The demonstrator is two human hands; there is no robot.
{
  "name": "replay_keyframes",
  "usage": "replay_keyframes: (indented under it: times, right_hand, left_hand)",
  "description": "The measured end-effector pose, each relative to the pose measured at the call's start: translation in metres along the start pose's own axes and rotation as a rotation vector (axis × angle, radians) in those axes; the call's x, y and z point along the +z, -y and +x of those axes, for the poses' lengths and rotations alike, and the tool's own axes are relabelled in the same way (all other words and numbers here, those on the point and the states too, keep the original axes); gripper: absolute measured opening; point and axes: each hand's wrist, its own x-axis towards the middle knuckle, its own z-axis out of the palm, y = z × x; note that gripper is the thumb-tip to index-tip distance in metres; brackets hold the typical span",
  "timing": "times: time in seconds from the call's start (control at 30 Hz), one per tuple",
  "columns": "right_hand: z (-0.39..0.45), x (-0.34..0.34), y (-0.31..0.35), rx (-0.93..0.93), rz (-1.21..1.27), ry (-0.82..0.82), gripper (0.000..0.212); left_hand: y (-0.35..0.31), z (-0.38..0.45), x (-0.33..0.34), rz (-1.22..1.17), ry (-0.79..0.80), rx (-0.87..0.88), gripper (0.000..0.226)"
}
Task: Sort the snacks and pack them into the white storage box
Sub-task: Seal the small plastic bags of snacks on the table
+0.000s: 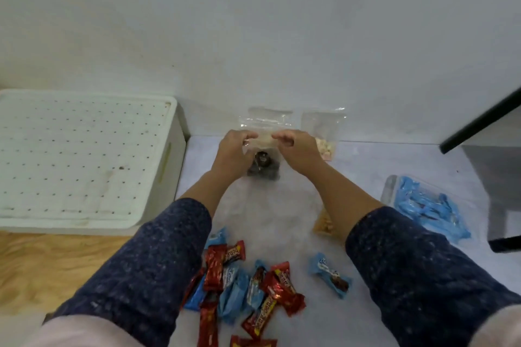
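My left hand (235, 146) and my right hand (296, 145) pinch the top edge of a clear zip bag (263, 160) with dark brown snacks at its bottom; the bag stands on the pale table near the wall. Another clear bag (324, 132) with pale round snacks leans against the wall just to the right. A loose pile of red and blue wrapped snack bars (248, 284) lies between my forearms. One blue bar (329, 275) lies apart to the right. The white storage box (84, 160), its perforated lid on, sits at the left.
A clear bag of blue wrapped snacks (428, 207) lies at the right. A bag of yellowish snacks (324, 224) shows partly under my right forearm. A dark-framed piece of furniture (493, 166) stands at the far right. Wooden floor (42, 267) shows below the box.
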Motion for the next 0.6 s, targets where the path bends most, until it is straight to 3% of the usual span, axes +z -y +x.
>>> replay_keyframes:
  times: [0.27,0.6]
  right_hand:
    - [0.028,-0.014,-0.011,-0.038,-0.180,0.097,0.050]
    - [-0.018,-0.046,0.000,0.058,-0.426,0.009,0.060]
  left_hand:
    - [-0.003,0.028,0.008,0.197,0.165,-0.145,0.064]
    - [-0.035,0.010,-0.010,0.277,0.159,-0.083,0.068]
